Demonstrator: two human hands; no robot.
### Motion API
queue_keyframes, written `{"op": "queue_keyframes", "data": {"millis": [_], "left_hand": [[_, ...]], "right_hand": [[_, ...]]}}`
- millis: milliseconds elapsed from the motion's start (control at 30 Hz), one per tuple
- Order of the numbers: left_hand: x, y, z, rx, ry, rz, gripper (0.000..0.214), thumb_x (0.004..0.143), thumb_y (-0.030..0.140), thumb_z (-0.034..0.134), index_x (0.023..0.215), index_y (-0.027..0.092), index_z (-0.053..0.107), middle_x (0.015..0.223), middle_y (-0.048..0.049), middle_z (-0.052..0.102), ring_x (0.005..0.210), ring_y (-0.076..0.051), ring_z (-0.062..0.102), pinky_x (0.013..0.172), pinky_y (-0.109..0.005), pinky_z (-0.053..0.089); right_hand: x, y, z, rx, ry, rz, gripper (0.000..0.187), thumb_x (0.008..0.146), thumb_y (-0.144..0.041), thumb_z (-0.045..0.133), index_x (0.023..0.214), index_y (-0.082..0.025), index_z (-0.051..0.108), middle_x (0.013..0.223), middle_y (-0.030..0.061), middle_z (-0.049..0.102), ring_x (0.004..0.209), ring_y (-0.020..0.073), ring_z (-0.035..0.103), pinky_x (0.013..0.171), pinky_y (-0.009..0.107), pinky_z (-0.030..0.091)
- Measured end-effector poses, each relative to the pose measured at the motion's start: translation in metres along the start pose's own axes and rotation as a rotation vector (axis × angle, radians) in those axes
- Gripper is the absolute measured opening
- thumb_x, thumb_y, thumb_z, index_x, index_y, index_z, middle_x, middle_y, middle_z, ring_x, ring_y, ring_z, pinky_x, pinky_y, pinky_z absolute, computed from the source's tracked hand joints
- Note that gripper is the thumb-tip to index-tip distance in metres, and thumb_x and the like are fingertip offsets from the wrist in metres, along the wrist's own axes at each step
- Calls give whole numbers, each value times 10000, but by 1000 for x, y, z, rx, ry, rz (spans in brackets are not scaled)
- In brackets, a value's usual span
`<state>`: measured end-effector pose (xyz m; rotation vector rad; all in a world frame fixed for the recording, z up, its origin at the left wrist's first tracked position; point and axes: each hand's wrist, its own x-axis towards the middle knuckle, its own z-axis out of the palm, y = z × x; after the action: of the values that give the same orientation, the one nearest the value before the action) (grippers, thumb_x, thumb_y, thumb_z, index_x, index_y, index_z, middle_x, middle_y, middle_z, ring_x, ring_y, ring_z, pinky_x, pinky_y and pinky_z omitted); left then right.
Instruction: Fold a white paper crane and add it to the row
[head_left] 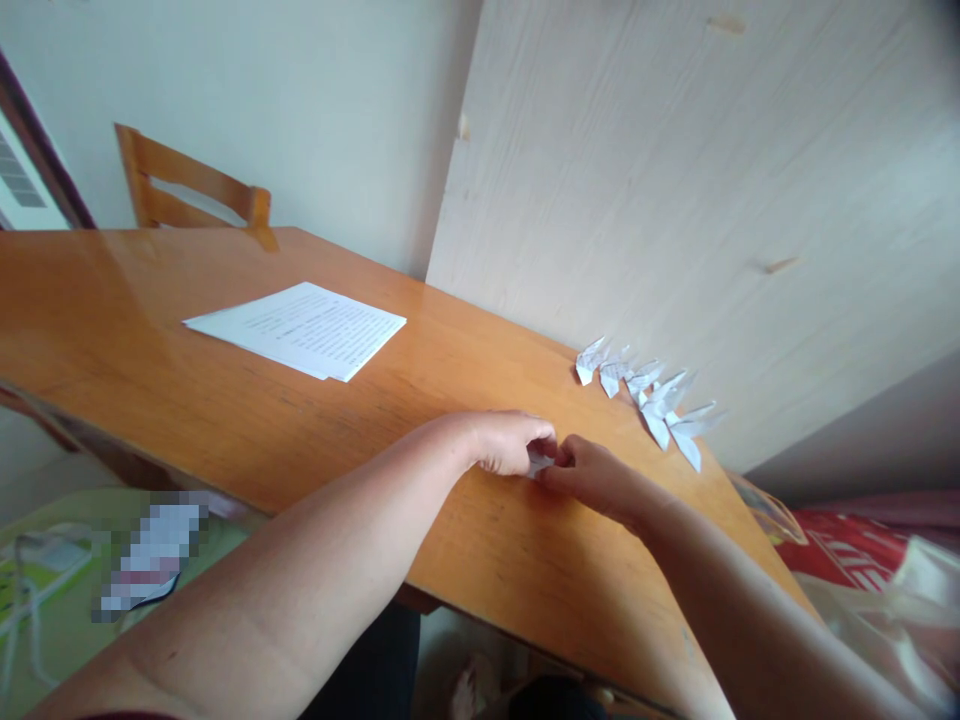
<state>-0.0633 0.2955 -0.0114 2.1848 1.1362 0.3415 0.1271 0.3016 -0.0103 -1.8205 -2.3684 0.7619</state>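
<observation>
My left hand (510, 440) and my right hand (596, 478) meet on the wooden table (187, 380), both pinching a small piece of folded white paper (538, 463) that is mostly hidden between the fingers. Just beyond the hands, a row of several folded white paper figures (649, 395) lies along the table's far edge by the pale board. A stack of printed white sheets (300, 328) lies flat farther left on the table.
A pale wooden board (675, 180) leans behind the table. A wooden chair (191, 190) stands at the far end. A red and white plastic bag (862, 560) lies at the right. Green bedding with items (60, 590) sits below left.
</observation>
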Motion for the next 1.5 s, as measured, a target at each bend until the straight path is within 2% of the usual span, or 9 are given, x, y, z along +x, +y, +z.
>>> {"op": "queue_keyframes", "data": {"millis": [633, 1133, 1233, 1367, 1500], "left_hand": [[3, -4, 1, -5, -10, 14, 481, 693, 124, 651, 1162, 228, 634, 1161, -19, 707, 1013, -199, 656, 791, -251, 497], [1, -2, -2, -51, -29, 14, 462, 705, 125, 646, 1157, 214, 626, 1197, -21, 705, 1056, -187, 651, 832, -244, 492], [1, -1, -2, -70, -27, -4, 449, 727, 155, 635, 1172, 211, 622, 1202, -26, 704, 1049, -188, 652, 820, -244, 494], [0, 2, -2, -48, -19, -37, 457, 734, 159, 600, 1186, 221, 622, 1174, -28, 710, 1018, -198, 655, 773, -257, 496], [-1, 4, 0, 11, 32, -22, 367, 786, 323, 624, 1142, 234, 638, 1148, -40, 699, 990, -222, 651, 741, -283, 493]], "right_hand": [[-1, -1, 6, -20, 42, 25, 314, 740, -474, 674, 799, -197, 537, 763, 24, 609, 663, 160, 532, 537, 271, 320], [-3, -2, 7, -18, 66, 12, 342, 733, -493, 699, 800, -198, 539, 779, 34, 616, 674, 164, 528, 544, 270, 310], [-6, -3, 2, 51, 22, 7, 314, 740, -463, 698, 813, -199, 545, 770, 15, 590, 670, 152, 497, 564, 268, 313], [-12, -1, -6, 166, -11, 27, 161, 798, -352, 601, 829, -201, 557, 731, -17, 525, 662, 139, 450, 584, 263, 307], [-13, 2, -6, 197, -10, 9, 132, 793, -313, 596, 833, -193, 556, 725, -26, 506, 659, 131, 430, 589, 260, 303]]}}
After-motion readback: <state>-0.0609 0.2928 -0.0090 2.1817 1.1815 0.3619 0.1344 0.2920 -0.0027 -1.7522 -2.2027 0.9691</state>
